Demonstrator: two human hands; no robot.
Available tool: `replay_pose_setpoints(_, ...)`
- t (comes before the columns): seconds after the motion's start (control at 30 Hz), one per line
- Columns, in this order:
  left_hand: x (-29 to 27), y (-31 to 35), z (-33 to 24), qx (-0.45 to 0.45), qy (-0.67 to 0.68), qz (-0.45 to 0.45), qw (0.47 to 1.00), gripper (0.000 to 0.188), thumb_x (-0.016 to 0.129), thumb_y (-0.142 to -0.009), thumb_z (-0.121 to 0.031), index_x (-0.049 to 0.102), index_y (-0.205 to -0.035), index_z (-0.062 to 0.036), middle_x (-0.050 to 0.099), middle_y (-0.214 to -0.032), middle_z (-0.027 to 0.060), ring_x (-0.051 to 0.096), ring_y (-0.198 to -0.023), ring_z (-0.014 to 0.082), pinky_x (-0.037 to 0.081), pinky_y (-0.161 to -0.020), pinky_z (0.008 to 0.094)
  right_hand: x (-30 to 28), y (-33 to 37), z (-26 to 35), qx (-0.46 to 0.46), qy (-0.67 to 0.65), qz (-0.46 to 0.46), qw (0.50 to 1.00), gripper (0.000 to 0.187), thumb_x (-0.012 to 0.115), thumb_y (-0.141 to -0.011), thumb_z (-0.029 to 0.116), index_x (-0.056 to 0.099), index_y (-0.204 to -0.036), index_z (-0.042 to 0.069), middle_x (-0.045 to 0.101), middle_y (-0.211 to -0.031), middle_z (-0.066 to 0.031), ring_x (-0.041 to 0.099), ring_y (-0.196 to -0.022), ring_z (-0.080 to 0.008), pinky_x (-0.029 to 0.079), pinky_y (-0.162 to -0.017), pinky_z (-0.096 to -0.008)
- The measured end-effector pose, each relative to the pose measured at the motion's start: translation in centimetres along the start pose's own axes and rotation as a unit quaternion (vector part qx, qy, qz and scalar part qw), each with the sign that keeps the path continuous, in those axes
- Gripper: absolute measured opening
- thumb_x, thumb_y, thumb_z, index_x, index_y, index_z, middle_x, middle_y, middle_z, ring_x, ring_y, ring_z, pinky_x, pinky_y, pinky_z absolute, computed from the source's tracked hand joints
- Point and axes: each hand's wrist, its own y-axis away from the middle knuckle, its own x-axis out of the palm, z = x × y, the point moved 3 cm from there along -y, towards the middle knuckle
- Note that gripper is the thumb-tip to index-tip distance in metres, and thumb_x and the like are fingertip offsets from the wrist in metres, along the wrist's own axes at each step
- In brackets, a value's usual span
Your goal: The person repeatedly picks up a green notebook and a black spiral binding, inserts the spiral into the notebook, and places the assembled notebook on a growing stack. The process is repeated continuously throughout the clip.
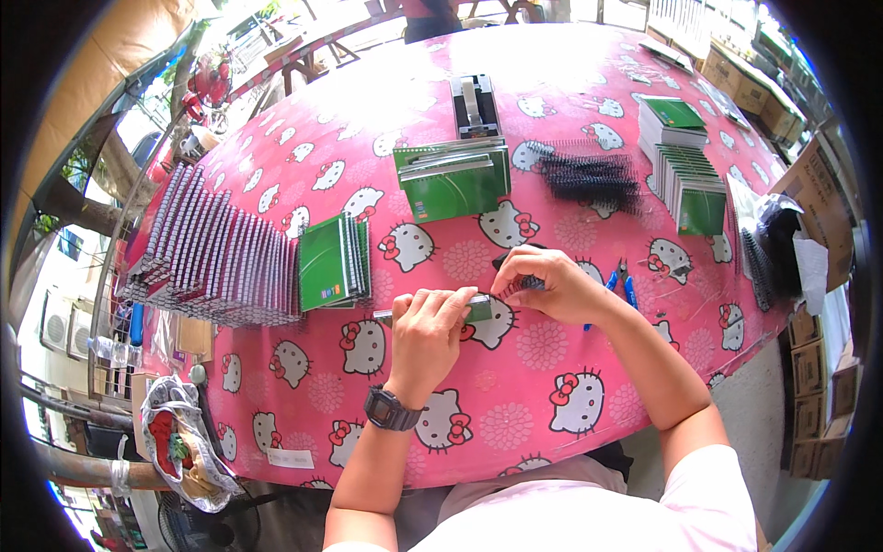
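My left hand (429, 333), with a dark watch on the wrist, is wrapped over a thin notebook with a green cover (480, 310), held edge-on above the table. At the notebook's right end, my right hand (544, 281) pinches a dark spiral binding coil (522, 284). Whether the coil passes through the notebook's holes is too small to tell. Just right of that hand lie blue-handled pliers (629, 289), partly behind my forearm. Beyond my hands stands a group of green spiral notebooks (457, 189), and another green group (329, 265) is to the left.
Long rows of spiral-bound notebooks (216, 248) fill the left side. A heap of dark coils (590, 177) lies right of centre, beside stacked green-covered booklets (682, 161). A black-and-grey device (474, 109) stands behind. The pink patterned tablecloth (497, 405) covers the table; cardboard boxes (814, 198) are at right.
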Motion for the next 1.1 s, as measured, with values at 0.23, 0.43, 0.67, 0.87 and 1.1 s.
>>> replay_pose_setpoints(0.23,0.0,-0.1,-0.2,-0.014,0.012,-0.003,1.000,0.027,0.064,-0.081,-0.012,0.063,-0.109,-0.0112,0.065,-0.090,0.0010,0.059,-0.081,0.0191,0.037,-0.076,0.0335,0.6,0.2,-0.3,0.012,-0.046,0.036,0.998,0.023,0.055,-0.087,0.001,0.057,-0.110,0.002,0.065,-0.080,-0.0097,0.064,-0.072,-0.0220,0.051,-0.067,-0.0332)
replay_pose_setpoints(0.43,0.3,0.1,-1.3,-0.018,0.008,0.005,1.000,0.021,0.064,-0.084,-0.025,0.059,-0.101,-0.0131,0.064,-0.092,0.0002,0.058,-0.083,0.0189,0.033,-0.078,0.0359,1.3,0.0,1.8,0.015,0.045,0.031,0.998,0.029,0.056,-0.088,0.005,0.053,-0.117,0.003,0.066,-0.085,-0.0146,0.066,-0.078,-0.0305,0.053,-0.068,-0.0376)
replay_pose_setpoints(0.67,-0.1,-0.1,-1.3,-0.010,0.039,0.003,0.999,0.016,0.063,-0.086,-0.028,0.061,-0.091,-0.0130,0.063,-0.085,-0.0011,0.058,-0.083,0.0168,0.033,-0.081,0.0369,-2.3,0.8,-2.9,0.039,0.241,0.042,0.969,0.057,0.077,-0.070,0.032,0.055,-0.119,0.012,0.044,-0.136,-0.0159,0.036,-0.127,-0.0377,0.038,-0.102,-0.0454)
replay_pose_setpoints(0.87,-0.5,0.1,-0.8,0.005,0.043,0.037,0.998,0.018,0.062,-0.086,-0.030,0.061,-0.095,-0.0137,0.063,-0.088,-0.0007,0.058,-0.085,0.0169,0.032,-0.090,0.0394,-1.6,0.9,-4.2,0.131,0.256,0.121,0.950,0.082,0.083,-0.057,0.043,0.050,-0.126,0.015,0.032,-0.144,-0.0187,0.031,-0.129,-0.0404,0.034,-0.105,-0.0493)
replay_pose_setpoints(1.1,-0.4,0.4,-0.5,0.007,0.010,0.012,1.000,0.017,0.064,-0.084,-0.032,0.064,-0.090,-0.0155,0.062,-0.088,-0.0021,0.058,-0.090,0.0172,0.025,-0.099,0.0477,-1.5,0.3,-3.0,0.096,0.198,0.023,0.975,0.051,0.072,-0.074,0.044,0.063,-0.111,0.009,0.054,-0.121,-0.0196,0.047,-0.115,-0.0338,0.040,-0.097,-0.0448)
